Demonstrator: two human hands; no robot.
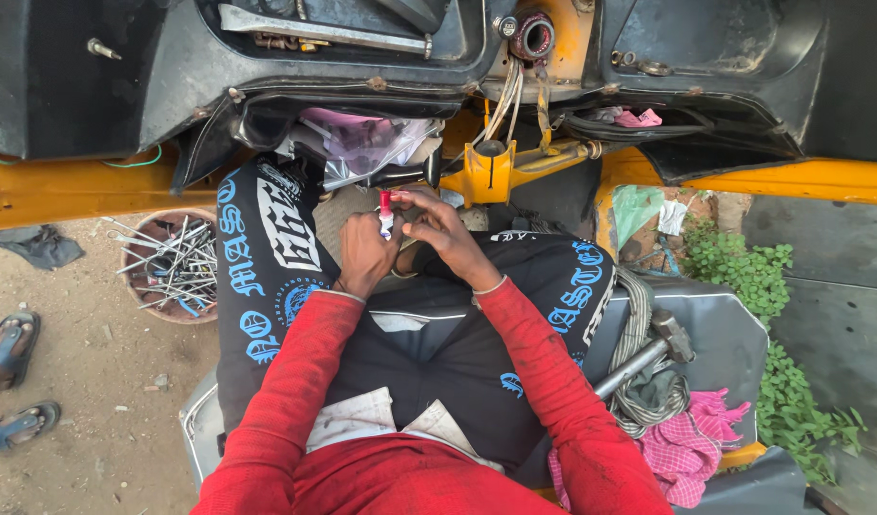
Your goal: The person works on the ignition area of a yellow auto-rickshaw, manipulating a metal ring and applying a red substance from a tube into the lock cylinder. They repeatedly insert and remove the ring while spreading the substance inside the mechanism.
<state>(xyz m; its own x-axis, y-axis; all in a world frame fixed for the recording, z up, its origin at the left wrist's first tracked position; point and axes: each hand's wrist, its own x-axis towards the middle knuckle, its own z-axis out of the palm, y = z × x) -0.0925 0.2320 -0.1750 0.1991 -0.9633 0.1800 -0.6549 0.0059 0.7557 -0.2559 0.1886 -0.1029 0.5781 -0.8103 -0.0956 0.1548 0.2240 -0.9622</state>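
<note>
Red sleeves (295, 381), blk/blue shorts (267, 248), yellow frame (801, 179), pink cloth (691, 443).

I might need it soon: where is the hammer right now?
In the head view, the hammer lies to the person's right on the grey seat, beside the pink cloth.

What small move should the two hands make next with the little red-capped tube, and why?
Probably twist the red cap off. The left hand grips the small white tube upright, the right hand has its fingertips at the cap, and the cap appears to be on, so nothing can come out yet.
</note>
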